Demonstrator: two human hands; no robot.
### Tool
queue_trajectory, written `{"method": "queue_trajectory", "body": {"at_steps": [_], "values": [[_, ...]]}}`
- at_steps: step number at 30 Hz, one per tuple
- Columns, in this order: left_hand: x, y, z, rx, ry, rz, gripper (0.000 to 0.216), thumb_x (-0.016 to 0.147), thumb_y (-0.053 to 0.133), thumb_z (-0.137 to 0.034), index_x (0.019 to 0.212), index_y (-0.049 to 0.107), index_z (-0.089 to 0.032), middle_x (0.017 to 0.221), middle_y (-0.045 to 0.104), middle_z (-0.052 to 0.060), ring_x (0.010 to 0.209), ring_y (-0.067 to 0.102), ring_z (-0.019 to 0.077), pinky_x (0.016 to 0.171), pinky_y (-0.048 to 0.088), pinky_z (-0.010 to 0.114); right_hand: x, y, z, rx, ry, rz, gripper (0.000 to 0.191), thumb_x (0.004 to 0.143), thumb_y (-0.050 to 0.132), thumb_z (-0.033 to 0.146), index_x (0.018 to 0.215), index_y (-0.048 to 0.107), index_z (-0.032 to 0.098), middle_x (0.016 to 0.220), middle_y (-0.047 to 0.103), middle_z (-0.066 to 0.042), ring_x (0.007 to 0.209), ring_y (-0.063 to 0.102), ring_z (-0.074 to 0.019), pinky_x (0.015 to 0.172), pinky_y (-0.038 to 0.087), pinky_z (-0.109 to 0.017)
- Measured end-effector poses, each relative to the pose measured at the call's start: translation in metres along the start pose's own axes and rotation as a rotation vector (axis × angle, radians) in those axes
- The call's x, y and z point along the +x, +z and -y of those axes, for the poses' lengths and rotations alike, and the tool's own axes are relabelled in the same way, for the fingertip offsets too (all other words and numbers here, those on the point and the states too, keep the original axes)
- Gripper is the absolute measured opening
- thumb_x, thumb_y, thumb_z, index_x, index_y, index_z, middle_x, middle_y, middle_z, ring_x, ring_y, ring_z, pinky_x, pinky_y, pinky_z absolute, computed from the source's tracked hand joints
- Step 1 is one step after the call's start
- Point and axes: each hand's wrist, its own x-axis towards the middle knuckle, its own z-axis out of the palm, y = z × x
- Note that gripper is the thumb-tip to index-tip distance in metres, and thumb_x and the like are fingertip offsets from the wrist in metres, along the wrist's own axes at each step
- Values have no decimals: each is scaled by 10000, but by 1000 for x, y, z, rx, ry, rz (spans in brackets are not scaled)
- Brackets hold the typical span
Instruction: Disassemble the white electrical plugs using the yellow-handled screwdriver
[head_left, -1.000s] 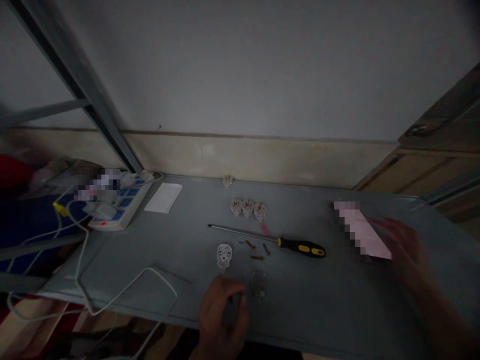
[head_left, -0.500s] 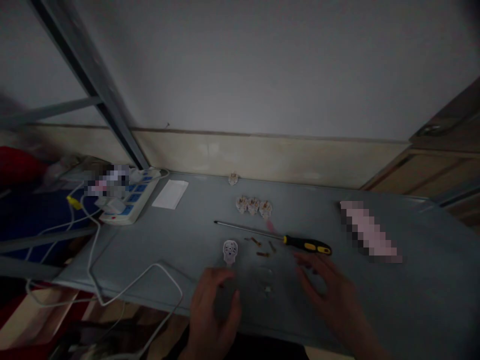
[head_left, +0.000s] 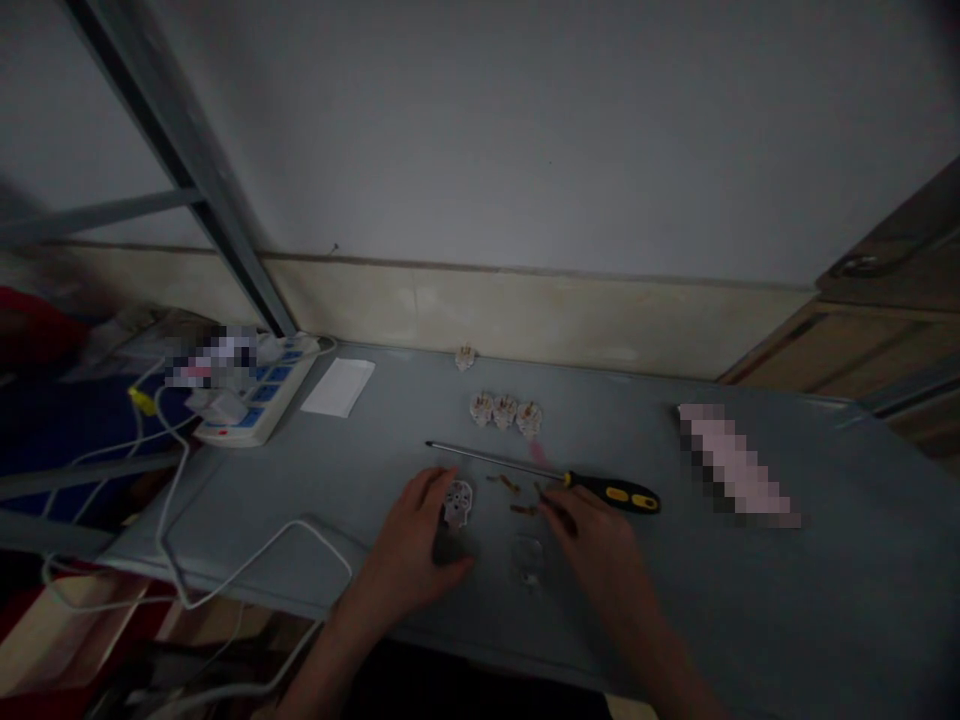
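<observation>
My left hand (head_left: pixel 409 540) is beside a white plastic plug housing (head_left: pixel 457 503), its fingers at the housing's left edge and its thumb held apart below. The housing lies with its hollow side up. My right hand (head_left: pixel 592 525) has its fingertips closed on a small brass plug pin (head_left: pixel 538 490), partly hidden by the fingers. More brass pieces (head_left: pixel 523 510) lie just left of those fingertips. A clear plastic cover (head_left: pixel 529 560) rests between my hands. Beyond them lies a long screwdriver (head_left: pixel 611 493) with a black and yellow handle, its shaft pointing left.
Three plug bodies with pins (head_left: pixel 504 411) sit in a row behind the screwdriver, and another plug body (head_left: pixel 465 356) is near the wall. At left are a power strip (head_left: pixel 259 425), white paper (head_left: pixel 339 387) and a loose white cable (head_left: pixel 300 525). A blurred-out pink object (head_left: pixel 739 465) lies right.
My left hand has moved up and forward to the plug housing. My right hand has moved left from below the screwdriver handle, and its fingertips have closed on a brass pin.
</observation>
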Motion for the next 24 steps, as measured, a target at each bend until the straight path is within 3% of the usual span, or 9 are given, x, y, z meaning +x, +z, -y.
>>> {"method": "queue_trajectory", "body": {"at_steps": [5,10,14,19,24], "values": [[-5,7,-33,-6,10,-98,638,728,724,-159,1331,529,-230,1276,579,132,1145,621,313,962,555,496,1,1,1,28,9,-32,277,952,454,284,822,690,216,786,693,-47,669,696,-215,626,552,-344],[-18,37,-69,168,56,-7,682,633,852,-305,1253,601,-169,1105,643,151,995,633,394,839,561,593,-7,-13,13,83,2,-91,211,970,458,280,928,652,208,867,702,-52,637,678,-167,592,554,-284],[-18,48,-70,212,32,26,564,683,810,-189,1215,624,-170,1064,661,140,946,649,376,790,575,564,-19,-27,24,186,-81,-114,167,971,508,282,981,669,239,928,716,-32,708,703,-134,659,588,-230],[-19,48,-64,-64,-1,-42,597,625,754,-36,1179,594,-194,1169,648,128,1035,657,332,868,592,491,-32,-32,30,279,-127,-117,173,949,550,239,1040,694,270,949,716,-27,839,718,-148,758,609,-233],[-20,47,-68,-333,-96,-60,652,581,677,37,1170,573,-222,923,701,14,758,681,204,687,612,331,-36,-30,36,333,-70,-102,127,936,560,237,998,669,255,900,704,-24,776,705,-139,718,600,-226]]}}
